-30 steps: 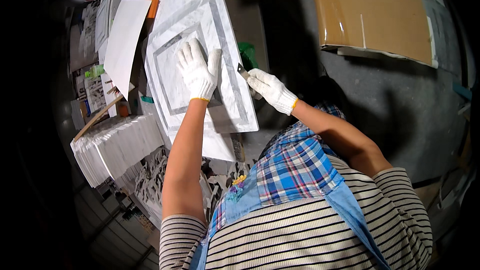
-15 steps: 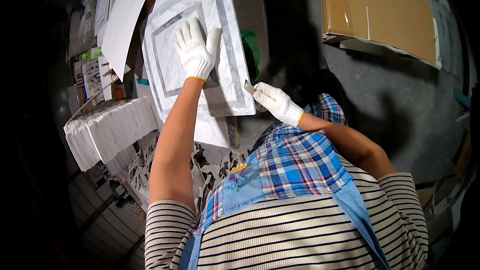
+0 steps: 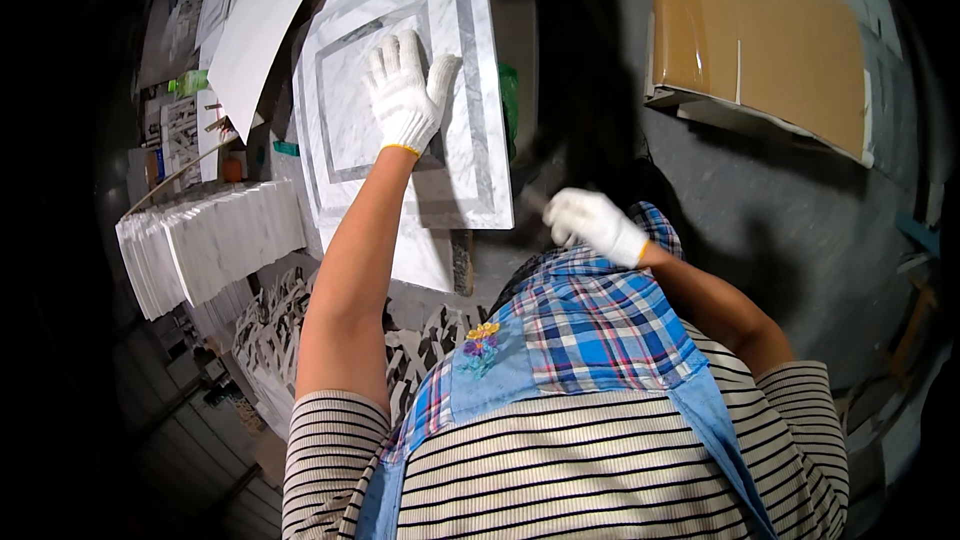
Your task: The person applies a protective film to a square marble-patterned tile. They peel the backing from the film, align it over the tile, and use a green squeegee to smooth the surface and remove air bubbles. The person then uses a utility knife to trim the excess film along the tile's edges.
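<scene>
Grey floor (image 3: 835,210), right; marble panel (image 3: 350,110), upper left of centre, bears spread left hand (image 3: 403,95); right hand (image 3: 595,225), centre, curls round blurred tool (image 3: 537,202): apparently edge work, next needing steady contact.

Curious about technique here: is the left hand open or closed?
Open: the gloved left hand lies palm-down on the marble panel, fingers extended, thumb apart.

The premises appeared to be a stone-working workshop, evidenced by a rectangular white-and-grey marble-patterned panel (image 3: 343,130), stacked thin white grey-veined slabs (image 3: 225,245) and heaped narrow grey-and-white strips (image 3: 268,325).
</scene>
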Tool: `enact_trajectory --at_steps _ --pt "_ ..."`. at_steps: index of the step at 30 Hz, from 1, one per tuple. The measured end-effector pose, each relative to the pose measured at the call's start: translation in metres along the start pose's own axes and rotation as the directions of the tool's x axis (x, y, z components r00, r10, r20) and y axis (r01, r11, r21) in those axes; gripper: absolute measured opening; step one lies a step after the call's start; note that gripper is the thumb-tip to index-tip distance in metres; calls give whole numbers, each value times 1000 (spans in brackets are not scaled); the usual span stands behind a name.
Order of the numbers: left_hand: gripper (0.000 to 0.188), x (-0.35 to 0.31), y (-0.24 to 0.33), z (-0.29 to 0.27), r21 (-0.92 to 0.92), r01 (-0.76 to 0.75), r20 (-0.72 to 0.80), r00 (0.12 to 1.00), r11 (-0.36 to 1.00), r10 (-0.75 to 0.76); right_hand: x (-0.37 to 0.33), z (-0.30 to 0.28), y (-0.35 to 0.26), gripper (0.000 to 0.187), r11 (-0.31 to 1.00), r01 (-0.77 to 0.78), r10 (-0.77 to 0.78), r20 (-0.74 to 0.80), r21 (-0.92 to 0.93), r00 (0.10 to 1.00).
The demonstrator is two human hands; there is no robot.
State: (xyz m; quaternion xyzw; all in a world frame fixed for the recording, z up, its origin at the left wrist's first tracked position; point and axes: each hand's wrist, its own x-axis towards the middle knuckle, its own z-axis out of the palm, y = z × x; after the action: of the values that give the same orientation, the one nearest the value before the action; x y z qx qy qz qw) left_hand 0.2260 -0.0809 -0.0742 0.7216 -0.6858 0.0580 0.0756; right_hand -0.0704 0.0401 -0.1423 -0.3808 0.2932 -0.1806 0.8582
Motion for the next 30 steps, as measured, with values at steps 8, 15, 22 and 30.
enact_trajectory --at_steps 8,15,22,30 --pt "66 -47 34 -40 -164 49 60 997 985 -40 33 -63 -53 22 175 -217 -235 -255 -960 938" --pt "35 -145 70 -99 -681 222 80 970 698 -230 40 -63 -90 30 660 10 -437 -372 -752 819" --pt "34 -227 88 -113 -754 575 307 737 319 -602 40 -29 -130 23 806 15 -343 -446 -592 827" --pt "38 -241 85 -117 -626 777 607 537 63 -586 90 -29 -197 25 581 91 -549 -307 -809 777"
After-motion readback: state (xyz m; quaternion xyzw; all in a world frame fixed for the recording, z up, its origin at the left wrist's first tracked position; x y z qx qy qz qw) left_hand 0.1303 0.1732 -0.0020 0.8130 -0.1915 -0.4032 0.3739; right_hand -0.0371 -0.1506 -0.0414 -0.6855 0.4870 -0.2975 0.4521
